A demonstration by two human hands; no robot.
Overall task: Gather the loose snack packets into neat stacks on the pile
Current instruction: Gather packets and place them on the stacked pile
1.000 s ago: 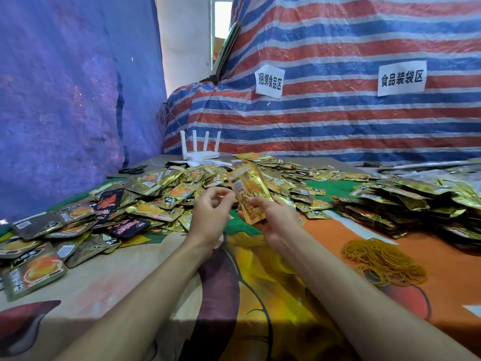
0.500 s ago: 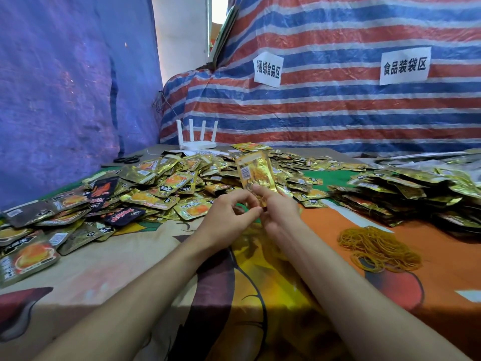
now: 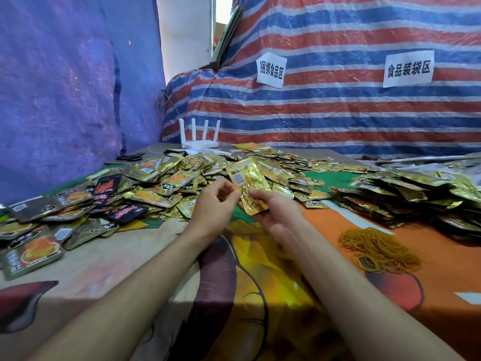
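Both hands are raised over the worktop (image 3: 78, 259), just in front of the loose packets (image 3: 166, 183).

- The held packet (image 3: 248, 187) is gold foil with its barcode side up. It leans away from the camera, its top tipped left. I cannot tell whether it is one packet or a thin sheaf.
- The right hand (image 3: 277, 213) cradles the lower end from beneath, thumb curled across the face. This is a firm grasp.
- The left hand (image 3: 214, 201) has its fingers curled in at the packet's left edge and appears to pinch it there. Contact is partly hidden by the knuckles.

Change over the last second:
- A second ago the packet is tilted between the hands, left fingers near its upper edge.
- Half a second ago both hands are closed together at its bottom edge and the packet stands nearly upright.
- Now the hands are a little apart, the left one is at the side edge, and the packet lies lower in the right palm.

My reading is that the edges are being squared, not a new packet fetched.

For the task, the packet is not yet set down. The stacked pile (image 3: 390, 194) sits well to the right, with the rubber bands (image 3: 377, 250) between it and the right forearm. Most of the heap to the left is still unsorted, so the job looks far from finished.
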